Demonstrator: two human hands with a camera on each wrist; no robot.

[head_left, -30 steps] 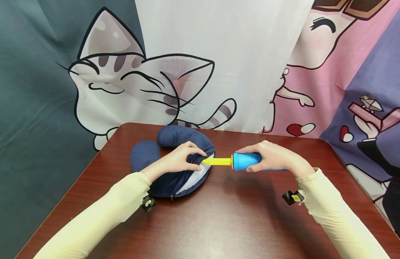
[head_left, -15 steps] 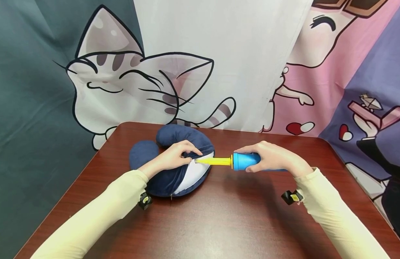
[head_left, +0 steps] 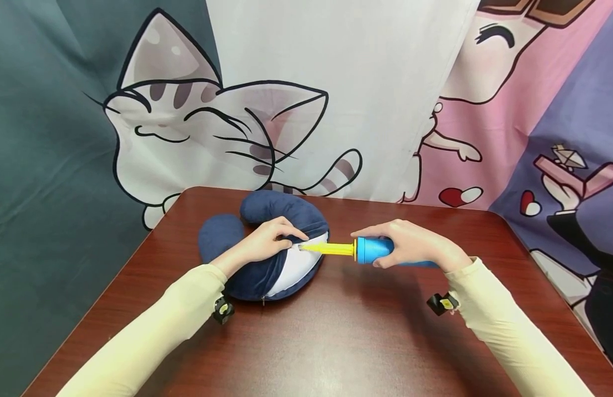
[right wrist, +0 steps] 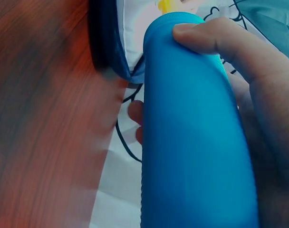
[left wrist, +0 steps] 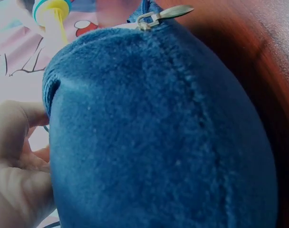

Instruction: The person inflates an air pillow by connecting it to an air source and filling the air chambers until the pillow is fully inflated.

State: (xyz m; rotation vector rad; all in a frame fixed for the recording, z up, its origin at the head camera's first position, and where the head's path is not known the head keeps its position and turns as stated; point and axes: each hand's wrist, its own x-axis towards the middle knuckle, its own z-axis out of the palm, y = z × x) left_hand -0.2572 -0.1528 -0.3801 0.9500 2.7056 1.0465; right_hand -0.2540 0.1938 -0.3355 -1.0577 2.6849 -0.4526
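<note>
A navy plush U-shaped neck pillow point(head_left: 281, 207) lies on the table, its zipped cover open along the outer curve over a white inner part point(head_left: 298, 268). My left hand point(head_left: 262, 240) pinches the pillow at the opening's edge, thumb and index finger beside the nozzle tip; the wrist view hides the fingertips behind plush. From the right, my right hand point(head_left: 415, 242) grips the blue barrel of a hand pump point(head_left: 373, 250), thumb and fingers around it point(right wrist: 192, 128). The pump's yellow shaft point(head_left: 336, 249) points left, its tip at the white part. Whether the tip is inserted, I cannot tell.
A metal zipper pull point(left wrist: 175, 11) hangs at the cover's seam. Reddish-brown tabletop point(head_left: 306, 342) stretches around the pillow. Behind it hangs a cartoon-printed cloth point(head_left: 376, 99).
My left hand has drawn back slightly left from the nozzle, and more of the white part shows. The right hand has shifted a little left along the pump barrel.
</note>
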